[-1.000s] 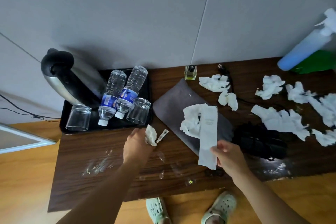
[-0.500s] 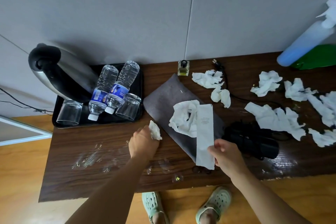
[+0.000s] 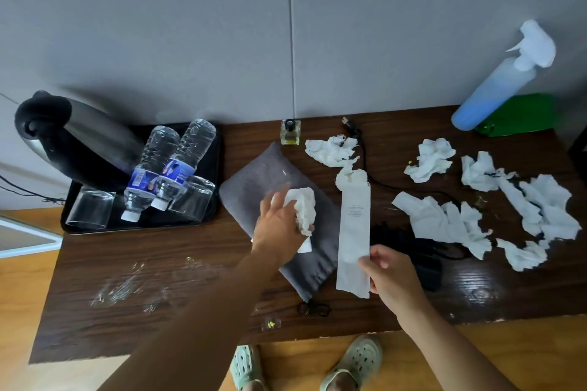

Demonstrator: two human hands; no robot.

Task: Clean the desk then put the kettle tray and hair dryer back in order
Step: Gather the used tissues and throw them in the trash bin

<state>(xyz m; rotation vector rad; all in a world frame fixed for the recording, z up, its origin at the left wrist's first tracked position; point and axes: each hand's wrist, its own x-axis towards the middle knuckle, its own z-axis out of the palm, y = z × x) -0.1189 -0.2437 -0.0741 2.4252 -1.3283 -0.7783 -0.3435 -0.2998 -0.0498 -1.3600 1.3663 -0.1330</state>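
Left hand: I am seeing the left hand [image 3: 279, 228] hovering over the grey fabric drawstring pouch [image 3: 251, 187]. Its fingers are curling round a crumpled white tissue wad [image 3: 306, 206] and gripping it above the pouch's middle.
Right hand: the right hand [image 3: 394, 279] is pinching the near end of a long white paper sleeve [image 3: 354, 225] between thumb and fingers, and is holding nothing else.
Sleeve axis: the sleeve is running lengthwise from the person's side toward the wall, just beside the pouch's right edge. I cannot tell whether its far end is touching the scrap there.
Loose litter: the scattered crumpled white tissues [image 3: 444, 222] are lying to the right of both hands on the dark wood-grain desk [image 3: 79, 327], spreading toward its right edge.
Nearer hand: I am judging the right hand to be the nearer to that litter. The left would be reaching across the sleeve and the right forearm.
Hair dryer: the black hair dryer [image 3: 425, 263] is lying just beyond the right hand, partly hidden by hand and tissue.
Kettle tray: the black rectangular tray [image 3: 136, 228] is sitting at the desk's left rear, well apart from both hands, and is carrying the steel-and-black kettle [image 3: 79, 143].
Risk: both hands are occupied, so I am expecting that gathering more tissue will call for the right hand to free itself first.
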